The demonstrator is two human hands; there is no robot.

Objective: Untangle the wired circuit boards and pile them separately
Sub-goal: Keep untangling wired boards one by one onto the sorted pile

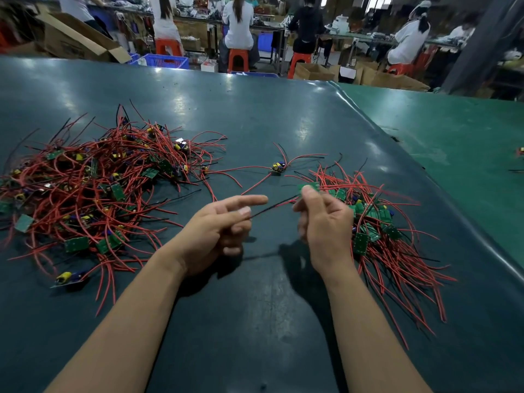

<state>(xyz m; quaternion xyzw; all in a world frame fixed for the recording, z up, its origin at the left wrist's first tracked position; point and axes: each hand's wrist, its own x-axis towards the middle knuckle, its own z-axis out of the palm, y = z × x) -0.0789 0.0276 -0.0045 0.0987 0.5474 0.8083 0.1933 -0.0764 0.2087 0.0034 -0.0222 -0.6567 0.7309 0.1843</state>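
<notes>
The right hand (323, 222) pinches a board (309, 186); the left hand (221, 225) pinches its wire (272, 206), stretched sideways between them. The sorted pile (391, 234) lies just beside the right hand.

Two bare forearms enter from the bottom edge of the frame, one from the lower left and one from the lower right, and narrow toward the wrists near the centre. No sleeve, cuff, glove, watch, ring or band shows on either. The left hand (219, 226) and right hand (323, 222) are uncovered, with short, plain, unpainted fingernails visible on the thumbs.
</notes>
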